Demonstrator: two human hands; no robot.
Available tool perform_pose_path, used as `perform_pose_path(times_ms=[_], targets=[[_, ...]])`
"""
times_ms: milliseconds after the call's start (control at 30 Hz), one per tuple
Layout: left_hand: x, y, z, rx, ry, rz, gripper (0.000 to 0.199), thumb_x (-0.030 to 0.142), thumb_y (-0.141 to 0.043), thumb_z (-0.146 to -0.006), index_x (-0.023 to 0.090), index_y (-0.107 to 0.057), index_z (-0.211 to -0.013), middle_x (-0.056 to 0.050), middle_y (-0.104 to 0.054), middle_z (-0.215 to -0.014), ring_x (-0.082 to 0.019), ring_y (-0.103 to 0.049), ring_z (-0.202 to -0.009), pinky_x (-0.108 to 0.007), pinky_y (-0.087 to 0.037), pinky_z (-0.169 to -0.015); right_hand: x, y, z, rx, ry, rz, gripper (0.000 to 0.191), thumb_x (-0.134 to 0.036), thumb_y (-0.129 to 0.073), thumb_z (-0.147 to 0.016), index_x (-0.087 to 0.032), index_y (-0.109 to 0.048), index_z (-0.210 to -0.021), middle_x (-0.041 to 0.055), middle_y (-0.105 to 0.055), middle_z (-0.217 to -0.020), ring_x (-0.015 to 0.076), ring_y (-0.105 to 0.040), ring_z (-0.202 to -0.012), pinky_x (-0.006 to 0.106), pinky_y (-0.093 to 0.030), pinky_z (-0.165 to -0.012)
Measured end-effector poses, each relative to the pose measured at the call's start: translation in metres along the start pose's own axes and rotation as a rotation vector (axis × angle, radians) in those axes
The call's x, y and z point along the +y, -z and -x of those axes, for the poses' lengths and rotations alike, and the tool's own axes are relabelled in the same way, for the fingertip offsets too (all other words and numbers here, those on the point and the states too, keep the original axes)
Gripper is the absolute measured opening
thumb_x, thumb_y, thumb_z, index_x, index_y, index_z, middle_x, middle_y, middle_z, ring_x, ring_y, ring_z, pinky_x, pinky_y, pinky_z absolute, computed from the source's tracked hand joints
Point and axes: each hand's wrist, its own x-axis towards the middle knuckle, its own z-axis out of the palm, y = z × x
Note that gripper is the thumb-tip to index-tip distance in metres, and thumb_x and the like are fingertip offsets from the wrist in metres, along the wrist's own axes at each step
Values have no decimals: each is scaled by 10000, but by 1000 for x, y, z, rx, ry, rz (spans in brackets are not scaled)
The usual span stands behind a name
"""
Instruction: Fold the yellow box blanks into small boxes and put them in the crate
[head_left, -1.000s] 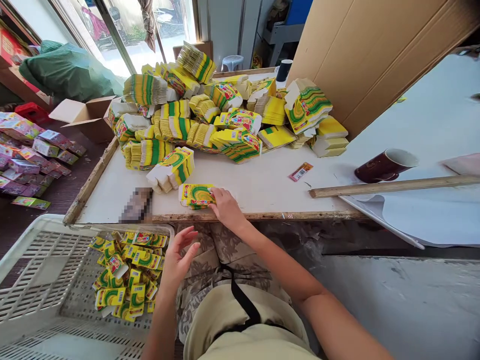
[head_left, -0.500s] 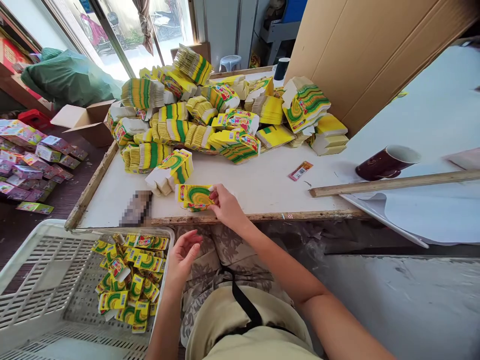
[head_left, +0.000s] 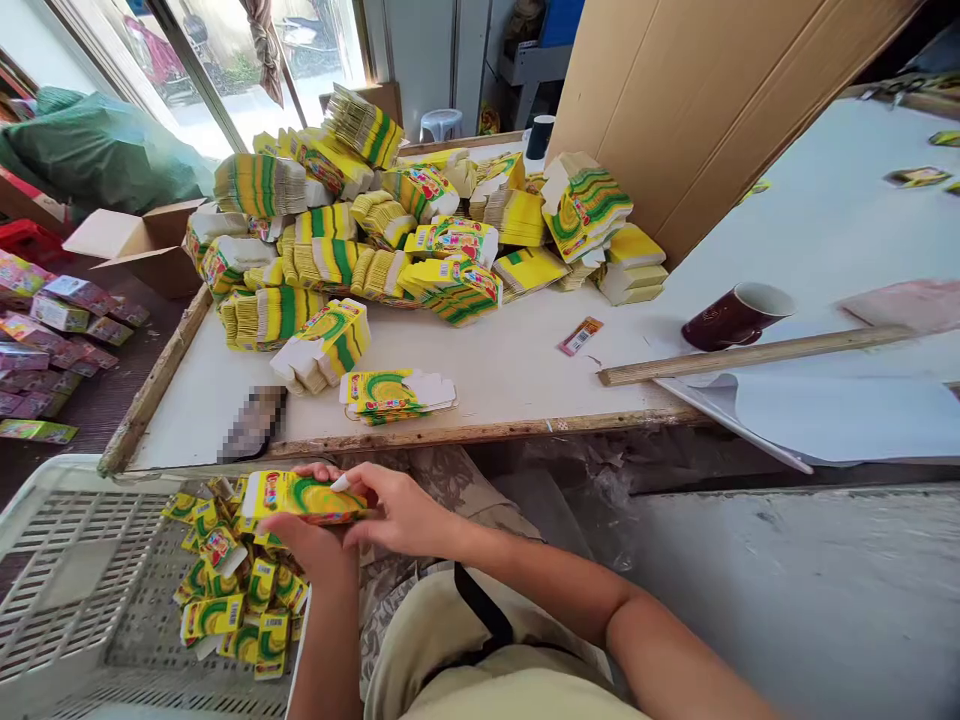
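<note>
A yellow and green printed carton [head_left: 289, 497] is between my two hands, above the inner edge of the crate. My left hand [head_left: 315, 545] wraps round it from below, thumb at the near side. With thumb and fingers my right hand [head_left: 386, 510] grips the carton's right end, where a white flap shows. On the table edge just beyond lies a small stack of flat cartons [head_left: 390, 392], white flaps to the right. Below and left, the white plastic crate [head_left: 64, 560] holds several folded-up yellow boxes [head_left: 214, 617].
Bundles of flat cartons [head_left: 322, 255] are heaped across the back of the table. A blurred dark object [head_left: 255, 422] lies front left. At right are a maroon mug [head_left: 735, 315], a wooden strip [head_left: 750, 355] and a tall cardboard sheet [head_left: 705, 100]. Pink boxes [head_left: 45, 340] sit at far left.
My right hand has lifted a carton off the stack and brought it down and left to my left hand, which has closed round it. The view has shifted slightly to the right.
</note>
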Motion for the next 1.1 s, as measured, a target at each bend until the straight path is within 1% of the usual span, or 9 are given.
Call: perform_pose_path(times_ms=[133,267,433,533,600,700,833,1000,1100], targets=[[-10,11,11,42,-89,-160,472,662,-735,-662,217,-624,-776,-8,-682,-831,-205,-641,-860,-333,-539,-779,3,16,-8,164,0,1,127,-235,-761,-788,-165,-678,-854,-2,-654,-820,133,-594,-760,228,-461,-689],[-4,32,9,108,-108,-332,273,428,-808,-689,203,-687,-786,8,-726,-805,-168,-662,-799,-302,-533,-798,2,36,-7,118,137,189,131,-267,-725,-846,-162,-713,-769,0,-659,-712,116,-585,-660,220,-456,-634],[41,58,-11,-307,-96,-619,840,819,-614,-630,213,-654,-1210,-121,-683,-1245,-351,-603,-1188,-458,-493,-988,-6,62,-3,109,453,771,191,-197,-541,-974,-213,-732,-977,40,-729,-901,163,-597,-886,323,-463,-878],[54,57,-11,-581,-79,-961,991,707,-762,-576,258,-474,-1410,-123,-600,-1377,-366,-558,-1263,-483,-460,-1039,-16,61,2,-41,646,945,204,-210,-517,-988,-228,-716,-947,-2,-719,-869,155,-588,-930,352,-395,-1054],[46,51,-4,-728,-23,-1153,888,564,-802,-630,252,-467,-1391,-120,-629,-1327,-342,-615,-1191,-460,-507,-980,-23,53,6,-141,703,950,216,-180,-496,-993,-245,-699,-958,-21,-712,-912,141,-584,-1033,361,-283,-1172],[23,46,8,-717,-54,-1249,620,508,-706,-743,197,-517,-1245,-72,-714,-1007,-265,-708,-869,-381,-580,-750,-29,43,11,-4,581,770,248,-290,-567,-959,-241,-616,-1197,57,-627,-1271,200,-420,-1347,443,-185,-1224],[0,48,20,-575,-338,-1316,641,503,-720,-732,179,-470,-1226,-71,-684,-948,-244,-696,-767,-346,-574,-640,-18,33,10,247,158,273,734,-435,-660,-870,-138,-348,-1465,200,-366,-1517,290,-327,-1422,483,-293,-1169],[-6,45,26,-681,-577,-1263,743,382,-691,-803,203,-303,-1411,-166,-613,-1239,-289,-680,-1066,-384,-592,-773,17,21,6,-166,-287,-281,492,-380,-600,-921,-207,-493,-1369,87,-652,-1190,207,-635,-1037,359,-528,-899],[-6,46,25,-711,-561,-1264,623,344,-692,-796,225,-364,-1312,-126,-632,-1148,-257,-712,-937,-353,-596,-687,27,21,7,-123,-336,-269,687,-445,-675,-868,-204,-409,-1454,108,-608,-1313,206,-615,-1115,333,-502,-940]])
